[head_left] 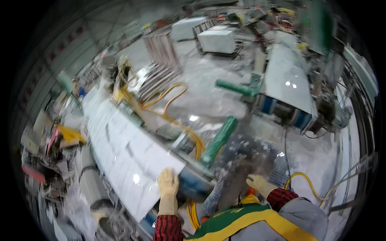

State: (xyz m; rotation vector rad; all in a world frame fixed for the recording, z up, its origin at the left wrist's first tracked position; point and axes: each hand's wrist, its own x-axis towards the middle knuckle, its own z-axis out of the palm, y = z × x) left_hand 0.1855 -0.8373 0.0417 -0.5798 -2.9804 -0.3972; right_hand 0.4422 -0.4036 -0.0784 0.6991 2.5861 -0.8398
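Note:
A long white slab (pixel 132 160) with grey veining and a wet shine lies on a roller stand at the left. My left hand (pixel 168 186), in a cream glove, is closed over the slab's near end edge, fingertips on its top face. My right hand (pixel 260 185), also gloved, hovers in front of my body, fingers loosely bent and apart. Nothing shows in it. Just below its fingers is a small orange-red piece (pixel 251 191) at my chest. A blue end panel (pixel 195 184) of the stand is beside my left hand.
Green rollers (pixel 219 141) jut from the stand's side. Yellow hoses (pixel 197 140) loop over the wet floor and behind the stand. A second slab-topped machine (pixel 286 76) stands at the right, white blocks (pixel 217 39) farther back. A grey cylinder (pixel 92 178) runs along the left.

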